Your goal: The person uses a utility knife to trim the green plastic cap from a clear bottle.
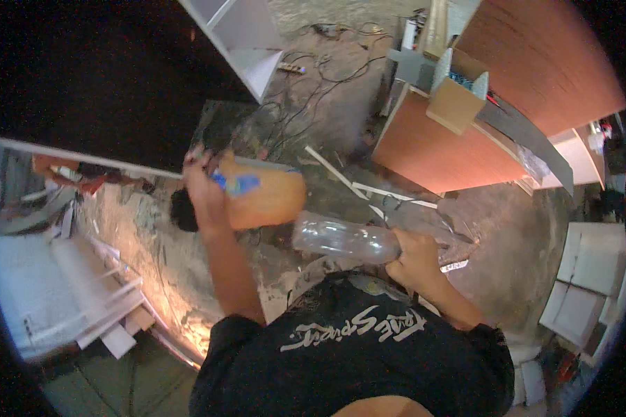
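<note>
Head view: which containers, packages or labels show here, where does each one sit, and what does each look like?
Orange container: held by the left hand, rounded orange body with a blue label patch near the fingers.
Clear plastic bottle: held by the right hand, lying sideways, transparent, seemingly empty.
Cardboard box: on the reddish-brown wood panels upper right, open top, tan.
No screens or signs in view.

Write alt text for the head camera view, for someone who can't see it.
Seen from above, a person's left hand grips an orange plastic container with a black cap, while the right hand holds a clear plastic bottle lying sideways beside it. Below is a rough concrete floor strewn with white strips, with reddish-brown wooden panels nearby.
</note>
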A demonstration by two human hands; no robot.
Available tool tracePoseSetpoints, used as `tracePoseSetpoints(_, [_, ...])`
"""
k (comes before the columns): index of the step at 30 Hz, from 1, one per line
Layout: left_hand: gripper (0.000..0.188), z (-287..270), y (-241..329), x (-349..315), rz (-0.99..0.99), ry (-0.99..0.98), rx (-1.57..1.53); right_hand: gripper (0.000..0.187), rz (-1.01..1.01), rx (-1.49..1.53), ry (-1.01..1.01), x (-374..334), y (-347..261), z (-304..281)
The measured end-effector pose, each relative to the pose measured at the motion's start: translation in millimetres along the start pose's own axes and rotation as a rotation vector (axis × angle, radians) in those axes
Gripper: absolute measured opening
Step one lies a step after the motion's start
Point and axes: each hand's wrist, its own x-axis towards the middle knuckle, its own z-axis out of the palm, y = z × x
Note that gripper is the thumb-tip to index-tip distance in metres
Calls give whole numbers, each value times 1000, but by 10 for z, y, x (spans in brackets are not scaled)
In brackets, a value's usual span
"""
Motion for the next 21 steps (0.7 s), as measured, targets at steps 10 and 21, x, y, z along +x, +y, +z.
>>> tracePoseSetpoints(10, [25, 472, -1073, -1573, -289, -743, 78, 42, 335, 179, 329, -193, 314, -83])
tracePoseSetpoints(21, [24, 794, -1686, -2125, -570, -1255, -48, 34, 747, 211, 446, -1400, 296, -44])
